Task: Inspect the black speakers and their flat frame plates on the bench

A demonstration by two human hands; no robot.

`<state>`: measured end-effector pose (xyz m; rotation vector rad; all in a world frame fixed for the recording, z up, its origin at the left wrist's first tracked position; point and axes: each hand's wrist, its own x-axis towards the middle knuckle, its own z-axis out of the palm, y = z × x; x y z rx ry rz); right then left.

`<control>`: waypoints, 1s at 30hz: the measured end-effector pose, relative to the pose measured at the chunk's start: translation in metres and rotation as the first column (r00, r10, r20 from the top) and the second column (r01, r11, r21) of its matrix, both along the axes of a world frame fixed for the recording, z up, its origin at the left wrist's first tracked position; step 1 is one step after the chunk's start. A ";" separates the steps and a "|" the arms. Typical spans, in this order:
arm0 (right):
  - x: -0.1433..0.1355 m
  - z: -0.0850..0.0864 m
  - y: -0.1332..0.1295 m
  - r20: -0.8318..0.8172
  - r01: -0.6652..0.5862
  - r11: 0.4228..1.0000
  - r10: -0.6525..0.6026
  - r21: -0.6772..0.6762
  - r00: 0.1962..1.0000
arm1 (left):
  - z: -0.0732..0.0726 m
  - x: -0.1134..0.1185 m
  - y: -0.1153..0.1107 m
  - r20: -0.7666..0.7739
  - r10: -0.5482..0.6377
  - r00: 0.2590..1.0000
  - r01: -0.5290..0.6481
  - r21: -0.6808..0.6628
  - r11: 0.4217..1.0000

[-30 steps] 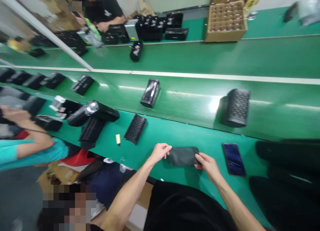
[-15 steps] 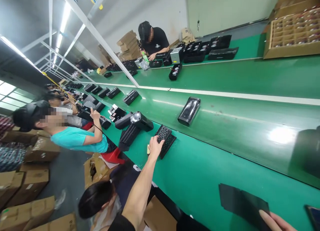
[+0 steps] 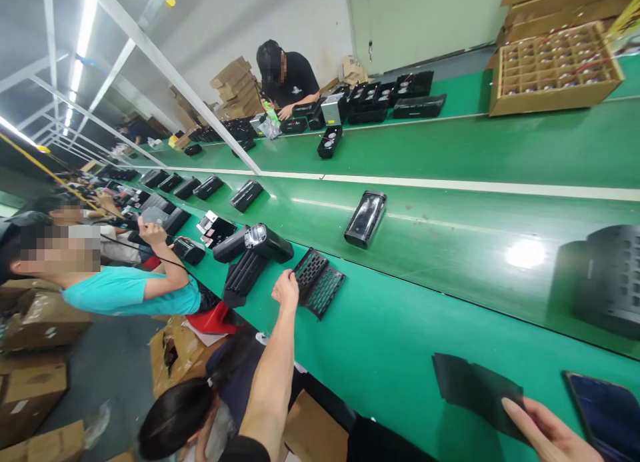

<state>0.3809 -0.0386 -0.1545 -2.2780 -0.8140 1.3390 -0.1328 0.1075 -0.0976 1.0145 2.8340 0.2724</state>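
Observation:
My left hand [image 3: 285, 289] reaches out over the green bench with its fingers closed at the left edge of a black perforated panel [image 3: 311, 267]. A second black perforated panel [image 3: 326, 291] lies right beside the first. My right hand [image 3: 550, 430], low at the right, pinches a thin black sheet [image 3: 473, 387] between thumb and fingers. The sheet is held above the bench and shows a crease near its middle. To the right of that hand lies a dark phone [image 3: 603, 409].
Black speaker-like housings [image 3: 257, 245] are stacked left of the panels. Another black housing [image 3: 366, 219] sits on the green conveyor belt [image 3: 450, 249]. Co-workers [image 3: 135, 289] are at the left; one person [image 3: 175, 419] is close beside my left arm. A divided carton [image 3: 555, 69] stands across the belt.
My left hand has moved left from on top of the panels to their edge. The panels, overlapped before, now lie more spread apart. The view has turned right, showing more of the phone.

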 end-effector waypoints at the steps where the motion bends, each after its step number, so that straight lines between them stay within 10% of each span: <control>1: -0.001 0.010 0.001 0.012 0.006 1.000 -0.006 0.000 1.000 | 0.011 -0.002 -0.002 -0.014 0.001 1.000 -0.001 0.016 1.000; 7: 0.003 0.080 0.003 -0.207 -0.016 0.965 0.073 0.264 0.976 | 0.047 0.037 -0.026 -0.064 -0.263 0.963 0.270 0.226 0.936; 11: 0.017 0.105 -0.005 -0.459 0.183 0.958 -0.063 0.221 0.886 | 0.014 0.139 -0.046 0.221 -0.690 0.690 0.690 0.086 0.718; 15: 0.023 0.125 -0.016 -0.643 0.351 0.933 -0.222 0.078 0.733 | -0.026 0.237 -0.060 0.486 -0.737 0.470 0.839 0.014 0.544; 18: 0.019 0.133 -0.020 -0.702 0.392 0.919 -0.255 0.037 0.665 | -0.036 0.268 -0.066 0.536 -0.737 0.412 0.860 0.039 0.509; 22: 0.007 0.132 -0.022 -0.769 0.416 0.908 -0.296 -0.044 0.566 | -0.023 0.280 -0.080 0.677 -0.655 0.335 0.740 0.242 0.628; 27: -0.012 0.113 -0.016 -0.832 0.394 0.914 -0.294 -0.100 0.470 | -0.012 0.285 -0.106 0.944 0.042 -0.328 0.347 0.079 0.934; 30: -0.016 0.093 -0.013 -0.814 0.387 0.915 -0.307 -0.111 0.493 | -0.011 0.274 -0.114 0.937 0.045 -0.346 0.162 0.013 0.987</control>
